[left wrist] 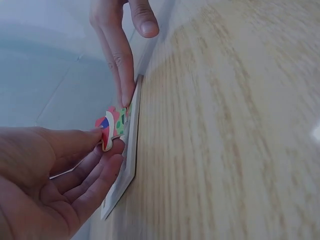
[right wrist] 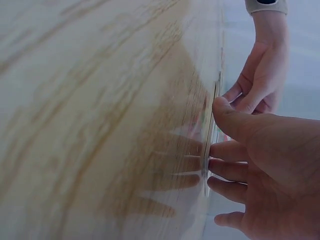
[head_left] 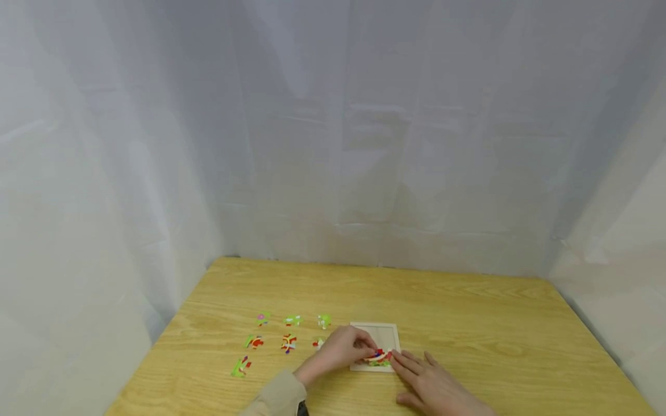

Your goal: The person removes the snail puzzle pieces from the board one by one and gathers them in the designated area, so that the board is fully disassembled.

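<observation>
My left hand (head_left: 344, 346) pinches a jigsaw puzzle piece (left wrist: 106, 131) between thumb and fingers; its face is red, blue, white and green. The piece is tilted over the lower part of a shallow pale wooden puzzle tray (head_left: 382, 334). Colourful pieces (head_left: 384, 363) show at the tray's bottom edge, partly covered by the fingers. From the right, my right hand (head_left: 426, 378) reaches in with its fingers extended, fingertips at the tray's right rim and the pieces there. In the left wrist view, two of its fingers (left wrist: 122, 65) meet the far end of the pinched piece.
Left of the tray, several loose puzzle pieces lie on the wooden table (head_left: 468, 323), among them a red and yellow one (head_left: 288, 343) and a green one (head_left: 240, 367). One piece (head_left: 318, 343) is partly behind the left hand. Pale sheeting (head_left: 364, 173) encloses the table's back and sides.
</observation>
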A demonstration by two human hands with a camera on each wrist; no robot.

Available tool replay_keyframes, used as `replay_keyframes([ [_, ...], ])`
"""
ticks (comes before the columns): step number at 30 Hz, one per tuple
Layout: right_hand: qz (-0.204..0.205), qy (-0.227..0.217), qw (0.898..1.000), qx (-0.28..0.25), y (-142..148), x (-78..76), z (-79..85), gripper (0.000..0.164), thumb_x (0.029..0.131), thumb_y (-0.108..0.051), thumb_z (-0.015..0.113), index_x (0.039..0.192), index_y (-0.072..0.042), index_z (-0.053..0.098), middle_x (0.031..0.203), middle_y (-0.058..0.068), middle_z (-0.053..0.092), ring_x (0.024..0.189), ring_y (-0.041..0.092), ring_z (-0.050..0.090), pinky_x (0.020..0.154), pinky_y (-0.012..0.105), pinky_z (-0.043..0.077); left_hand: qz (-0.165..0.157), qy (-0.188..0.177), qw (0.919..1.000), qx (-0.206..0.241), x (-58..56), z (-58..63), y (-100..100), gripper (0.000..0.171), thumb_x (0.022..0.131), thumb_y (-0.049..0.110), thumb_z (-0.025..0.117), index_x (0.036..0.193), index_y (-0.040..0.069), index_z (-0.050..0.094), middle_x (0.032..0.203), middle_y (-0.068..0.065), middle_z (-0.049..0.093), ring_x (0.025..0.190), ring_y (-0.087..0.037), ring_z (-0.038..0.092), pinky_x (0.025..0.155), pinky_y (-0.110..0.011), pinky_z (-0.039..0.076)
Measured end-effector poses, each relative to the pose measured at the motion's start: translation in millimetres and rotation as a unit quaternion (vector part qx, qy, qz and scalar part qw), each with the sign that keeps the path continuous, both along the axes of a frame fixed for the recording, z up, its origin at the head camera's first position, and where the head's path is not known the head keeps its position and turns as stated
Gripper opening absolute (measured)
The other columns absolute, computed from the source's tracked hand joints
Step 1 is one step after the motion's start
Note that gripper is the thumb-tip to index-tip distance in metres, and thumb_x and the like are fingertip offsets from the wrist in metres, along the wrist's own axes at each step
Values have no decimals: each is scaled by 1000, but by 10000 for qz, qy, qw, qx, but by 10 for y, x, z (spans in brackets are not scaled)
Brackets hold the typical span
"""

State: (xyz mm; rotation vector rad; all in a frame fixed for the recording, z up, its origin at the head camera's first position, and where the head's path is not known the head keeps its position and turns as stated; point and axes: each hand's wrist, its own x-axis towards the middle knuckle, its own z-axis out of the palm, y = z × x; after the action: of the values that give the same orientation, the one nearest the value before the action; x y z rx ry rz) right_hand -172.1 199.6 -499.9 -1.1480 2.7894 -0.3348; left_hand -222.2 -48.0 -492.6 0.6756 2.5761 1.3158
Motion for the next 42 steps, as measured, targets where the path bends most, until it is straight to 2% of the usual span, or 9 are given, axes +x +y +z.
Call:
replay_keyframes([
  [5, -1, 12, 10000, 1, -6, 3, 6, 69, 103, -53, 48, 150, -3, 46, 155, 12, 47, 140, 35, 46, 105, 68, 37, 159, -170, 9994, 273, -40, 30, -53, 6, 91, 14, 77, 92, 9, 78, 78, 5, 73, 67, -4, 62, 60, -21, 52],
  [9, -136, -267, 9995, 43, -30, 3, 18, 70, 103, -55, 47, 152, -5, 45, 156, 11, 45, 142, 34, 43, 109, 67, 34, 256, -279, 9977, 567, -61, 91, -123, 6, 91, 14, 76, 93, 8, 77, 76, 4, 72, 68, -15, 68, 60, -27, 57],
  [12, -193, -392, 9990, 72, -44, 0, 25, 71, 103, -56, 46, 152, -5, 45, 157, 10, 45, 142, 34, 43, 110, 66, 33, 333, -242, 9975, 582, -65, 130, -183, 6, 92, 16, 76, 93, 9, 77, 77, 4, 72, 72, -17, 70, 62, -27, 58],
  [18, -86, -194, 9998, -28, -37, -10, 18, 69, 103, -54, 46, 151, -5, 46, 155, 11, 46, 141, 34, 45, 108, 67, 35, 416, -195, 9969, 639, -77, 164, -311, 5, 93, 15, 75, 93, 11, 77, 80, 2, 74, 74, -13, 70, 66, -34, 61],
  [26, -16, -142, 9999, -27, -29, -34, 11, 68, 103, -54, 47, 151, -5, 46, 155, 11, 47, 140, 35, 46, 107, 68, 36, 552, -43, 9959, 716, -59, 198, -468, 6, 92, 12, 75, 94, 7, 77, 82, -2, 74, 76, -31, 72, 64, -44, 60],
  [31, 117, 204, 9997, -27, -26, -48, 4, 65, 104, -51, 48, 149, -4, 48, 152, 13, 50, 137, 35, 49, 104, 67, 40, 556, 51, 9955, 769, -62, 187, -593, 8, 93, 13, 74, 96, 6, 76, 84, -3, 74, 74, -31, 71, 62, -42, 60],
  [33, 141, 293, 9995, -39, -27, -55, -2, 64, 105, -49, 48, 149, -3, 49, 151, 13, 51, 136, 35, 51, 103, 67, 41, 570, 133, 9955, 742, -65, 172, -646, 8, 93, 14, 74, 96, 6, 76, 84, -3, 75, 73, -29, 71, 61, -37, 60],
  [37, 97, 194, 9997, -100, -35, -64, -4, 63, 105, -49, 48, 149, -4, 49, 151, 12, 51, 137, 35, 50, 104, 66, 41, 628, 192, 9960, 614, -52, 172, -765, 9, 94, 16, 74, 97, 8, 77, 86, -2, 75, 74, -25, 71, 60, -28, 58],
  [42, 105, 124, 9997, -184, -37, -75, -1, 63, 105, -48, 49, 149, -3, 49, 151, 13, 51, 137, 36, 50, 103, 68, 40, 712, 147, 9961, 490, -26, 207, -921, 10, 95, 19, 72, 98, 11, 77, 88, -1, 75, 78, -26, 70, 62, -32, 58],
])
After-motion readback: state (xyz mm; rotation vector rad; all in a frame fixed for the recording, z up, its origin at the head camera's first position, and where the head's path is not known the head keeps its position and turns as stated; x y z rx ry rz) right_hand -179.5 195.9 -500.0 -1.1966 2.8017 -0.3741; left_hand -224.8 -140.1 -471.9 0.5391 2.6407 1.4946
